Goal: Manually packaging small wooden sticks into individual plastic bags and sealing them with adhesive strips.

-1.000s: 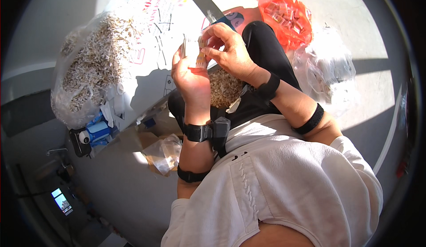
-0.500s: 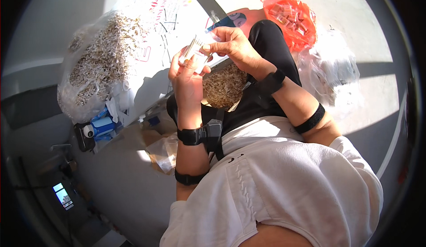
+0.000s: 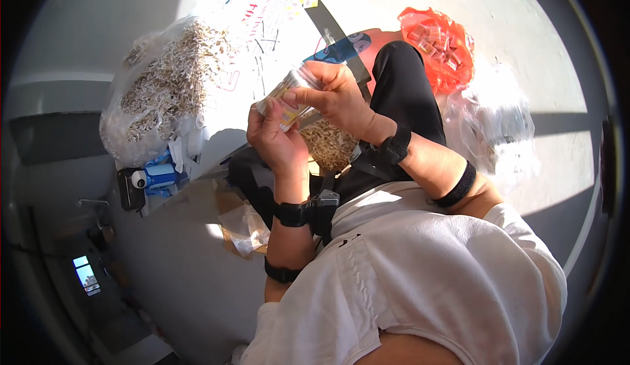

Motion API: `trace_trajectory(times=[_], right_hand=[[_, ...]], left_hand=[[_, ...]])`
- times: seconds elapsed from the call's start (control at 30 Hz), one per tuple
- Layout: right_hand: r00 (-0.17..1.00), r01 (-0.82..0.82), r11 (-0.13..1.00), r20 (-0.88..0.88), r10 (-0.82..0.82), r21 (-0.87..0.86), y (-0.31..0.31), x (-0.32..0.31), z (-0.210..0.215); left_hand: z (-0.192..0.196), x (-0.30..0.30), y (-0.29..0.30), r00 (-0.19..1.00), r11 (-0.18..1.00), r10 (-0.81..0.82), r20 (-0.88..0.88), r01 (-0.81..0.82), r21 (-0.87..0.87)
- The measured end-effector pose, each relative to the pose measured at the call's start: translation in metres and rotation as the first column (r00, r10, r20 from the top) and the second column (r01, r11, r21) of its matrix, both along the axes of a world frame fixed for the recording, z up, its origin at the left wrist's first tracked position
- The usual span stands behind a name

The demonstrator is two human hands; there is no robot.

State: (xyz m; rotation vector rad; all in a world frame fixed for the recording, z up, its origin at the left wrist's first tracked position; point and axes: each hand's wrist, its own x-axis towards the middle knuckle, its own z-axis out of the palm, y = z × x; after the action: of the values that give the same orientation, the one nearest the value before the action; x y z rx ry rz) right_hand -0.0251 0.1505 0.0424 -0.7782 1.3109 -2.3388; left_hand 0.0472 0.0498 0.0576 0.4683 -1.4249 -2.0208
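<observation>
Between my two hands is a small clear plastic packet (image 3: 293, 97) with thin sticks, which look like cotton swabs, and a yellow-printed side. My left hand (image 3: 281, 143) is closed on its lower end, thumb and fingertips against it. My right hand (image 3: 341, 101) pinches the upper right part, thumb lying across the front. Just beneath the hands, a heap of loose pale-brown sticks (image 3: 330, 145) sits in an open container between my legs. Part of that heap is hidden by my right wrist.
To the left, a large clear bag (image 3: 141, 96) full of similar sticks rests on a white printed board (image 3: 226, 112). A blue bottle (image 3: 159, 176) lies below it. At right are a red bag (image 3: 467, 69) of small packs and clear plastic bags (image 3: 499, 125). Small yellow cards (image 3: 309, 2) lie far ahead.
The packet has turned, and its yellow-printed side now shows where the sticks did. My right hand has shifted its grip lower, and the whole view has moved slightly.
</observation>
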Motion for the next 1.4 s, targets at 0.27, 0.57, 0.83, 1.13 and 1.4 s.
trace_trajectory(times=[0.27,0.57,0.83,1.13,1.4], right_hand=[[0.996,0.044,0.998,0.081,-0.040,-0.046,-0.013,0.006,0.005],[0.912,0.401,0.912,-0.134,-0.388,0.088,-0.027,0.021,0.012],[0.959,0.282,0.953,-0.030,-0.281,0.108,-0.030,0.015,-0.001],[0.967,0.079,0.997,0.240,-0.082,0.023,-0.013,0.006,-0.018],[0.949,0.175,0.936,-0.305,-0.078,0.305,0.004,-0.012,-0.026]], left_hand=[[0.003,-0.002,-0.010,0.997,0.939,-0.017,-0.079,-0.011,-0.343],[0.001,-0.001,-0.004,0.998,0.996,0.028,-0.064,-0.033,-0.085],[-0.024,-0.007,-0.021,0.991,0.903,0.119,-0.060,-0.134,-0.409],[-0.037,-0.009,-0.027,0.993,0.999,-0.047,-0.109,0.047,-0.001],[-0.015,-0.018,-0.048,0.936,0.643,-0.313,0.160,0.333,-0.690]])
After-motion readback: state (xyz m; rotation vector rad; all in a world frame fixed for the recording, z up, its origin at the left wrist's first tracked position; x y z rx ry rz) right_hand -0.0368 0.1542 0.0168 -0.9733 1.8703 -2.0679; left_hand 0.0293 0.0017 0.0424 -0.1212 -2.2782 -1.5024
